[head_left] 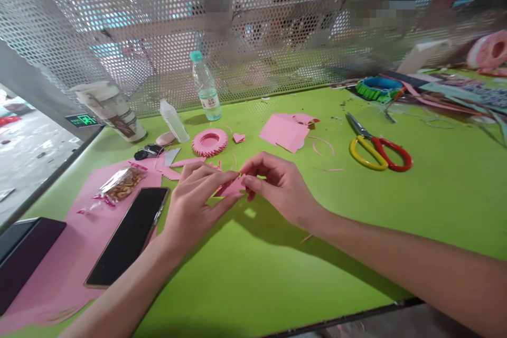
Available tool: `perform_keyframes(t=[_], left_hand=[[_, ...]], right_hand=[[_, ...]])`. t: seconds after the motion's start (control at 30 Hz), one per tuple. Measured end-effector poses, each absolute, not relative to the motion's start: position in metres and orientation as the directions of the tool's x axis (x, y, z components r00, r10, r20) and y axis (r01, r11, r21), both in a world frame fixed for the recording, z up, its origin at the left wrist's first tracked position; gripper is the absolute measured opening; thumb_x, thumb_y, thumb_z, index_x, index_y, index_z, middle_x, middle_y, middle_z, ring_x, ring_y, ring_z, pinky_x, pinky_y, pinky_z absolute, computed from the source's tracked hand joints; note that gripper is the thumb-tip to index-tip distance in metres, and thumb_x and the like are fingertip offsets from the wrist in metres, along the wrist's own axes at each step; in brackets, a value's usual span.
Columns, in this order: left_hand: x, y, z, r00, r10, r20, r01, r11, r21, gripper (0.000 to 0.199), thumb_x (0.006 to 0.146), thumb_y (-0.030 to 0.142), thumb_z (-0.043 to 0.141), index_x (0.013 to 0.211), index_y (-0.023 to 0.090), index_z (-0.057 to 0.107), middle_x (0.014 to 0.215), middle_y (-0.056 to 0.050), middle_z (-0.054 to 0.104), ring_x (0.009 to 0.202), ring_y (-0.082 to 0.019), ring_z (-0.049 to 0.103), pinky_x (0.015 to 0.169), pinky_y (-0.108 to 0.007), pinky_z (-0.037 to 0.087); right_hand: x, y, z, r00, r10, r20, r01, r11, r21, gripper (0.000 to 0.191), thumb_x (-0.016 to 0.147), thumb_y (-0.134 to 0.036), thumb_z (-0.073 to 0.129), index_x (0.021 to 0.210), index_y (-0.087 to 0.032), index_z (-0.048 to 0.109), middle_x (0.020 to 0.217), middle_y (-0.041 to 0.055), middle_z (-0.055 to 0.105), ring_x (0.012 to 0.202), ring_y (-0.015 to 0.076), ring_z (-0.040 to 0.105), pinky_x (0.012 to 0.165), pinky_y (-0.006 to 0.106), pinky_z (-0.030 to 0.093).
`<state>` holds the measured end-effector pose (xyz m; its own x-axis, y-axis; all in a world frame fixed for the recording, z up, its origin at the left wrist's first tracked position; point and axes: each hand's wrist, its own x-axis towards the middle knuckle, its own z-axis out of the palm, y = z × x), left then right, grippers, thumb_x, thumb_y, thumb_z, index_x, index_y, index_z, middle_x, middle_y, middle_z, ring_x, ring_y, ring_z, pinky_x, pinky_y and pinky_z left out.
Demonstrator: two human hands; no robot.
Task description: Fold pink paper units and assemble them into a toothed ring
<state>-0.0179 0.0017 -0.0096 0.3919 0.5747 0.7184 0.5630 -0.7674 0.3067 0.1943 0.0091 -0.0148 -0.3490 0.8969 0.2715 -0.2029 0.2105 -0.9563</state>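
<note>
Pinching a small pink paper piece [233, 186] between the fingers of left hand [194, 195] and right hand [283, 187], over the worktop [309, 285] left of the scissors [370, 143], and likely risking a tear or crooked crease through uneven pulling.

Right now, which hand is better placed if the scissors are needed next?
Right, I would say: the right hand is nearer the scissors, which lie on its side. The left hand also holds the paper.

Pink piece [234, 186] partly hidden by left hand [198, 190]; dark box [29, 253] cut off.
</note>
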Motion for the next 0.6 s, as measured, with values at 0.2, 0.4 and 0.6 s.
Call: perform_keyframes(t=[0.2, 0.4, 0.6], left_hand=[[-0.019, 0.003, -0.012, 0.387, 0.577, 0.720, 0.546, -0.772, 0.325, 0.023, 0.092, 0.030, 0.084, 0.112, 0.020, 0.079, 0.090, -0.005, 0.081, 0.081, -0.022, 0.070, 0.091, -0.044, 0.050], [-0.020, 0.006, -0.006, 0.155, 0.815, 0.558, 0.564, -0.537, 0.628, 0.020, 0.093, 0.039, 0.082, 0.106, 0.025, 0.082, 0.098, -0.004, 0.084, 0.090, -0.024, 0.074, 0.091, -0.042, 0.053], [-0.022, 0.015, -0.005, -0.288, 0.948, 0.136, 0.031, -0.133, 0.991, 0.035, 0.087, 0.044, 0.086, 0.112, 0.022, 0.074, 0.102, -0.003, 0.080, 0.085, -0.016, 0.072, 0.074, -0.026, 0.055]], right_hand=[[0.193, 0.012, -0.015, -0.400, 0.889, 0.224, -0.215, 0.146, -0.966, 0.025, 0.093, -0.040, 0.084, 0.097, -0.020, 0.069, 0.088, -0.0001, 0.072, 0.073, 0.0135, 0.069, 0.070, 0.027, 0.060], [0.195, 0.013, -0.015, -0.351, 0.921, 0.169, -0.092, 0.146, -0.985, 0.021, 0.100, -0.040, 0.075, 0.103, -0.022, 0.064, 0.085, -0.0010, 0.071, 0.071, 0.0151, 0.068, 0.067, 0.029, 0.058], [0.193, 0.008, -0.023, -0.567, 0.759, 0.320, 0.441, 0.608, -0.660, 0.019, 0.105, -0.024, 0.064, 0.123, -0.020, 0.072, 0.136, 0.0128, 0.070, 0.132, 0.0315, 0.060, 0.113, 0.057, 0.049]])
